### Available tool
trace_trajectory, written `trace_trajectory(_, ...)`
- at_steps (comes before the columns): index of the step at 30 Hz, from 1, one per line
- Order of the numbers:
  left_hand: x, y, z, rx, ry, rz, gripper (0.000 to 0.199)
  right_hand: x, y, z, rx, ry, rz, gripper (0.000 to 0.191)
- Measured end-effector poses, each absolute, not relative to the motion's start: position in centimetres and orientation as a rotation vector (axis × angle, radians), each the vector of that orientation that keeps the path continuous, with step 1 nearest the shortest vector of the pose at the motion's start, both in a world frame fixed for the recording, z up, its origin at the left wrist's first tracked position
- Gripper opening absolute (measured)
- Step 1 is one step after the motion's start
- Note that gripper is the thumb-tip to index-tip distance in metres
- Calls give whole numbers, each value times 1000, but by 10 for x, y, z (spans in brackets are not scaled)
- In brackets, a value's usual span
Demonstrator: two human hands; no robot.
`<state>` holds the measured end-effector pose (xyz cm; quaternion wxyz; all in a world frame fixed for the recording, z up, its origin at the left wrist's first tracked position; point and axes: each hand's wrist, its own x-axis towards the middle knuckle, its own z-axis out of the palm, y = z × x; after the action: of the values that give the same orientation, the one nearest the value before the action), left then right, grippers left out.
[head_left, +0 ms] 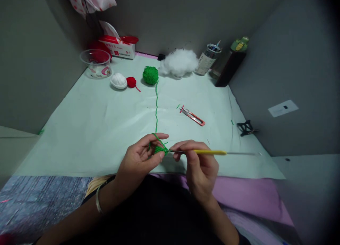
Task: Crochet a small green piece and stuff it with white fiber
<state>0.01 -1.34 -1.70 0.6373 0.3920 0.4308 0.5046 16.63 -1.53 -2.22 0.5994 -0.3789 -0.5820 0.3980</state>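
Pinched in my left hand [140,154] is a small green crochet piece [160,150], with its index finger stretched out and the working yarn running over it. My right hand [199,163] grips a crochet hook [209,152] with a yellow handle and metal shafts at both ends. The hook's left tip meets the edge of the green piece; whether it passes through a stitch is too small to tell. A green yarn strand [156,106] leads from my left hand up to a green yarn ball [150,75] at the back.
Orange-handled thread snips [192,116] lie right of centre. Along the back stand a white yarn ball [118,81], a red yarn ball [131,82], a clear tub [98,70], a tissue box [120,48], white stuffing [179,62], a pen can [207,60] and a bottle [230,64]. A black clip [246,128] lies right.
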Motion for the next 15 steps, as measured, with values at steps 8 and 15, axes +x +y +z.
trace_trajectory(8, 9, -19, -21, 752, 943, 1236, 47, 167, -21, -36, -913, -1907, 120, 30)
trace_trajectory(15, 3, -11, -14, 419, 655, 1028, 42, 162, -11, -27, -843, -1320, 806, 20)
